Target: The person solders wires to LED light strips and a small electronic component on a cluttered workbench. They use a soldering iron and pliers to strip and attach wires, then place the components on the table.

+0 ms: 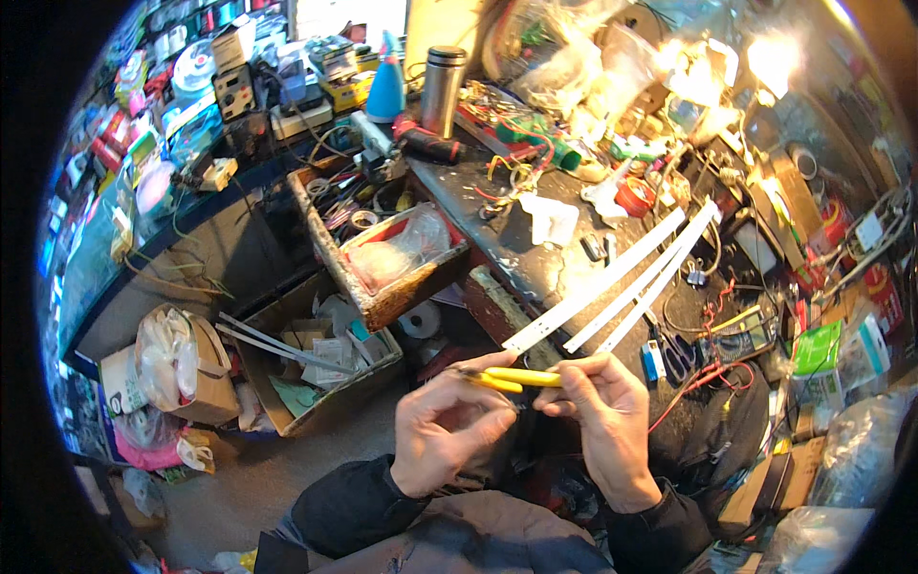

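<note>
Yellow-handled pliers lie crosswise between my two hands, above the near edge of the workbench. My left hand curls its fingers and thumb at their dark head end, which it partly hides. The ends of the handles are pinched between the thumb and fingers of my right hand. The exact shape of the jaws is too small to tell. Just beyond my fingers, a long white strip sticks out toward me over the bench, with narrower white strips beside it.
The dark workbench holds a steel thermos, a blue cone-shaped bottle, scissors and tangled wires. An open wooden drawer juts out on the left, above a box of parts. Bright lamps glare at the far right.
</note>
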A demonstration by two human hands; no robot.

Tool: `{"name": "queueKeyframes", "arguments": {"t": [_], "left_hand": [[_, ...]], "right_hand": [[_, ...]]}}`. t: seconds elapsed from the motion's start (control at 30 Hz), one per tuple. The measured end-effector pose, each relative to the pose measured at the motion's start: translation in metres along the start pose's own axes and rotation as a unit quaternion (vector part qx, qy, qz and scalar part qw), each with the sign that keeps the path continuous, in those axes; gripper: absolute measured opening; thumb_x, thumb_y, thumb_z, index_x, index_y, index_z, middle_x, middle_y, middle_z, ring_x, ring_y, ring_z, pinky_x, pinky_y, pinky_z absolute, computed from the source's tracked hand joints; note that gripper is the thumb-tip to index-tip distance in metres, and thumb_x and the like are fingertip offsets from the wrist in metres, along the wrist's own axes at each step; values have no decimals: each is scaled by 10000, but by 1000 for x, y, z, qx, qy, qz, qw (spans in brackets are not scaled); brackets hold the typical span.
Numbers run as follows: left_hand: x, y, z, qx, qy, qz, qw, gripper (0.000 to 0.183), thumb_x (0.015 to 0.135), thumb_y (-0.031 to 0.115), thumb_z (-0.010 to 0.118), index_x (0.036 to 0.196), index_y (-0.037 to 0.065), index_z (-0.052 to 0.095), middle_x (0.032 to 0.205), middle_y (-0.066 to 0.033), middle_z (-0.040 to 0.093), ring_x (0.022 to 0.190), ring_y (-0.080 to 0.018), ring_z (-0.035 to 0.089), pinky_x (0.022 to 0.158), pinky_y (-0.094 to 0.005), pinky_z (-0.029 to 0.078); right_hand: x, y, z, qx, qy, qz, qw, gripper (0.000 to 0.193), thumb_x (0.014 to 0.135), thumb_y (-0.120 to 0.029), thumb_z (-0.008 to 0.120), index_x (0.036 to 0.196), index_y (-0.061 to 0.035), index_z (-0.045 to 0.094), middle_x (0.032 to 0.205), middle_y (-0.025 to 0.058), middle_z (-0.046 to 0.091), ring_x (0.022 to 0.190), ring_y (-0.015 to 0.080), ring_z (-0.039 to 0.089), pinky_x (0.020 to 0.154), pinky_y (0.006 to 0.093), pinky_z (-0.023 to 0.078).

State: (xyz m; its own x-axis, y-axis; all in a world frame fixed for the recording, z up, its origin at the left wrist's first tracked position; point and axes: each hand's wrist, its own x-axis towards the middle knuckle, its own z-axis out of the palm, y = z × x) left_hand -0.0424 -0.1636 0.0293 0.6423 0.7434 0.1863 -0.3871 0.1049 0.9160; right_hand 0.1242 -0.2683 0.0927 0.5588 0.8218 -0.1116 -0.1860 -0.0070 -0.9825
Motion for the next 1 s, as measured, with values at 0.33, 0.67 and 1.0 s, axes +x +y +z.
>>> {"name": "queueKeyframes", "arguments": {"t": [0.33,0.67,1.0], "left_hand": [[35,-5,57,2,36,-122,992,176,937,123,795,1018,-5,705,875,-93,734,728,-133,707,607,-248,543],[52,6,102,18,-141,-103,984,146,940,21,789,1015,-36,678,908,-115,739,726,-123,719,639,-245,583],[44,-19,110,-78,-181,-117,973,49,976,3,721,992,-11,677,1432,-296,650,1027,-214,788,570,-214,593]], "right_hand": [[31,-36,-83,-310,-221,-66,922,500,1026,-156,755,1448,35,568,1241,181,725,1156,271,724,975,395,590],[34,-79,-129,-272,-409,39,870,694,997,-278,773,1556,-2,469,1352,192,648,1243,270,615,1041,417,516],[-67,-125,-188,-176,22,-191,965,337,1136,-320,579,1217,7,582,909,52,560,689,68,528,593,212,440]]}}
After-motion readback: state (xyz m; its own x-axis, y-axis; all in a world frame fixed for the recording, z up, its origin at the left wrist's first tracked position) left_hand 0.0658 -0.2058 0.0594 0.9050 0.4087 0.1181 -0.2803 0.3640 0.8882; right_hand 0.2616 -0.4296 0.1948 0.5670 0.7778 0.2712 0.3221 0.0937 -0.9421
